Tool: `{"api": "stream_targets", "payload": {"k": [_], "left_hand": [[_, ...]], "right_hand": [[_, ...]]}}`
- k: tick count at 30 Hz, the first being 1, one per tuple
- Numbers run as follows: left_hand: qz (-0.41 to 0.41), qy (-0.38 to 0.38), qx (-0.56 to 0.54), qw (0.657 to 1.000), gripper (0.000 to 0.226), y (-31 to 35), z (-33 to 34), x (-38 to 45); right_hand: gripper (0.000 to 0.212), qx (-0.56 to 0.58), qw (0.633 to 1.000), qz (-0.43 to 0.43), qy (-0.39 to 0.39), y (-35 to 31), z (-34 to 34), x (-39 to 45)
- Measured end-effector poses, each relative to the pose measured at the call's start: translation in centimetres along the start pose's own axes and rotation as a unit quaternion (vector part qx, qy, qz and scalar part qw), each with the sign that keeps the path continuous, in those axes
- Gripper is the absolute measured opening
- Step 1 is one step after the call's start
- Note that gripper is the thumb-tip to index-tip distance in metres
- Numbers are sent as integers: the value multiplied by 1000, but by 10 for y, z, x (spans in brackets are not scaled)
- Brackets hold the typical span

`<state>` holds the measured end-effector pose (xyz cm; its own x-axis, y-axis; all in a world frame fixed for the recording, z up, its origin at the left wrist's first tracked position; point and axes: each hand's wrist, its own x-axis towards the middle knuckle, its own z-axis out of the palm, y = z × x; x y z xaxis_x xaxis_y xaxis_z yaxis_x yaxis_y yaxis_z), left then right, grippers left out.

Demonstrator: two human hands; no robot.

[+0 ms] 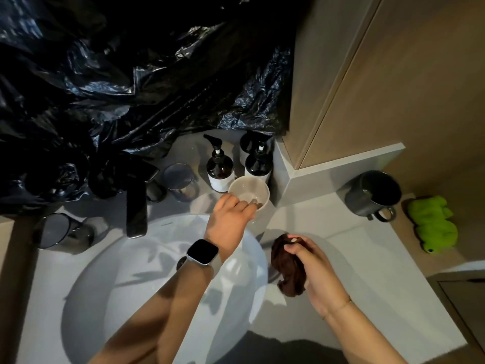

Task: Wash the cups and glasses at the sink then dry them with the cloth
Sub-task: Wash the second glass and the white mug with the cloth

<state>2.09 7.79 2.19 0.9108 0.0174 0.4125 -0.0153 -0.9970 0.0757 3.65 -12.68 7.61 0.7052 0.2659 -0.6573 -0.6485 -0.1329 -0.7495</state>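
My left hand (231, 219), a smartwatch on its wrist, grips the near rim of a beige cup (249, 193) standing on the grey counter behind the white round sink (86, 279). My right hand (312, 261) holds a bunched dark brown cloth (284, 266) just right of the sink. A clear glass (181, 181) stands behind the black tap (136, 203). A second glass (59, 232) lies at the sink's left. A dark grey mug (372, 197) sits on the counter at the right.
Two dark pump bottles (220, 168) stand at the back beside the cup. Black plastic sheeting (131, 74) covers the wall above. A green sponge-like item (433, 224) lies far right on a wooden ledge. A wooden cabinet (393, 74) rises at the right.
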Motion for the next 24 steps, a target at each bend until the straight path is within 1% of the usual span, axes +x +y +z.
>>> {"api": "stream_targets", "payload": {"k": [1,3,5,6,8,10,11,12,13,16,20,22,24], "left_hand": [[-12,-5,-14,1000,16,1,-2,1],[-68,-14,-57,996,25,6,-9,-1],[-141,-10,-144,979,30,18,-27,-9],[-173,-1,-205,963,31,26,-38,-15],[-237,1,-336,912,26,45,-61,-28],[-306,-34,-440,843,25,66,-78,-36],[-334,-58,-471,815,26,76,-83,-37],[-350,-76,-488,796,25,84,-85,-37],[-356,-86,-499,785,25,91,-84,-36],[-366,-94,-510,773,22,115,-76,-20],[-372,-87,-494,781,19,163,-54,6],[-387,-91,-497,771,24,192,-42,21],[-403,-116,-492,763,23,222,-30,39]], "right_hand": [[19,-20,1000,-18,4,0,1,-5],[21,-57,997,-54,5,-1,0,-16],[22,-70,995,-75,6,-2,-5,-28],[23,-64,995,-81,13,-1,-7,-33],[22,-40,995,-88,38,-1,-15,-43],[22,-31,994,-96,49,0,-25,-50],[22,-40,993,-100,46,-1,-31,-52],[23,-53,992,-106,40,-2,-38,-54],[24,-64,991,-116,35,-4,-46,-53],[26,-75,986,-145,20,-17,-77,-44],[29,-103,982,-157,-11,-38,-130,-23],[30,-107,982,-157,-11,-49,-161,-17],[30,-110,980,-163,-5,-59,-191,-11]]}}
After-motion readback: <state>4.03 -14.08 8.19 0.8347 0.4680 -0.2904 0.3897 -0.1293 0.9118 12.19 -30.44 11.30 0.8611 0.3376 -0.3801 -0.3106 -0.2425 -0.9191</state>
